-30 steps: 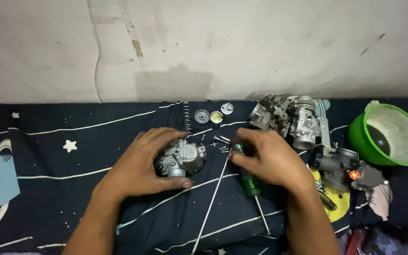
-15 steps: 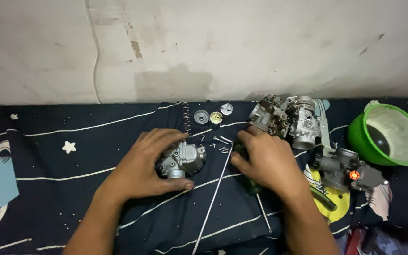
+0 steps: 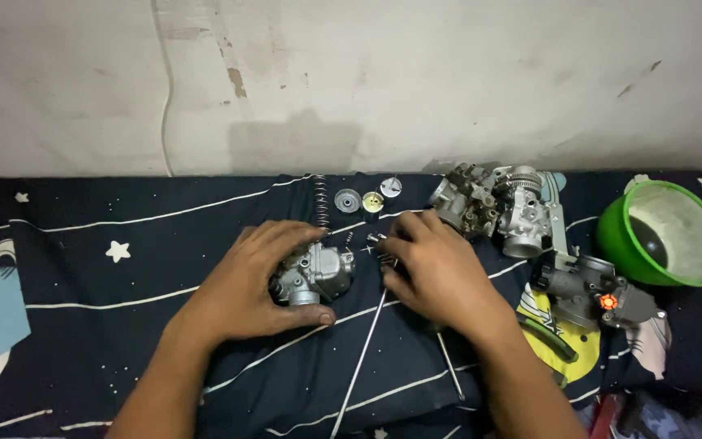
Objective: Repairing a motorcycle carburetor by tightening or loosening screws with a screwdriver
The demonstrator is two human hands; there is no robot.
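Head view showed the left hand (image 3: 241, 289) wrapped around a small metal carburetor (image 3: 316, 274), fingers over its top and thumb under its lower edge, pinning it to the dark star-print cloth (image 3: 83, 268). That carburetor sat at the middle of the cloth, just left of the right hand (image 3: 440, 272). The right hand lay palm down with fingers curled toward a cluster of tiny screws and springs (image 3: 375, 244); whether it pinched 1 of them could not be told, since the fingertips were hidden.

Judging by the loose parts, the work looked to be partway: a long coil spring (image 3: 320, 197) and 3 small round caps (image 3: 370, 197) lay detached near the wall, and the carburetor body looked stripped of some fittings. 2 thin metal rods (image 3: 367, 349) lay by the wrists.

Off to the right, 2 larger carburetor assemblies (image 3: 501, 207) and a dark throttle body (image 3: 587, 289) rested untouched, beside a green bowl (image 3: 615, 236).
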